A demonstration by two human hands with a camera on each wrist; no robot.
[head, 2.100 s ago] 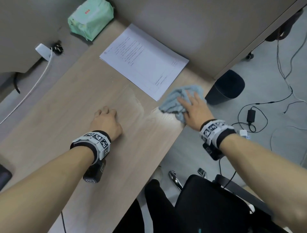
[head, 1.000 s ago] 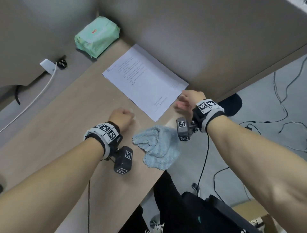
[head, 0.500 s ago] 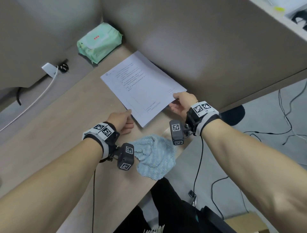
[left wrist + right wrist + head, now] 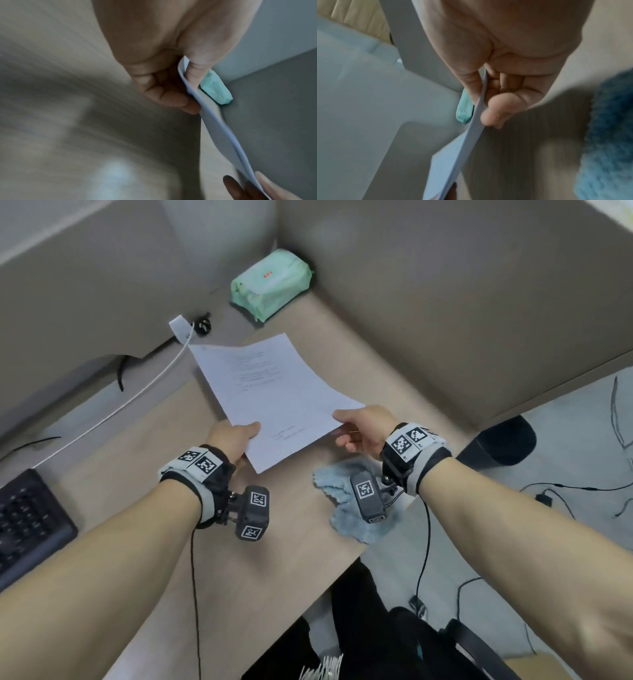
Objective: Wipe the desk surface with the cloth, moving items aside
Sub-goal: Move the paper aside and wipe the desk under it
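A white printed paper sheet [image 4: 274,392] hangs lifted above the wooden desk [image 4: 144,474], bowed between both hands. My left hand [image 4: 236,436] pinches its near left edge, thumb on top; the left wrist view shows the paper [image 4: 214,128] caught between thumb and fingers. My right hand [image 4: 359,428] pinches the near right corner, and the sheet's edge [image 4: 476,117] runs between thumb and fingers in the right wrist view. The light blue cloth [image 4: 346,498] lies crumpled at the desk's front edge below my right wrist, held by neither hand; it also shows as the fuzzy blue cloth [image 4: 607,135].
A green tissue pack [image 4: 270,284] sits in the back corner against the partition walls. A white cable [image 4: 113,412] and plug lie at the left. A black keyboard [image 4: 27,522] is at the far left. Beyond the desk's right edge is floor with a black bin [image 4: 503,443] and cables.
The right hand let go of the cloth at the desk's front edge. Both hands then took the paper's near edges and lifted it off the desk, swinging it left.
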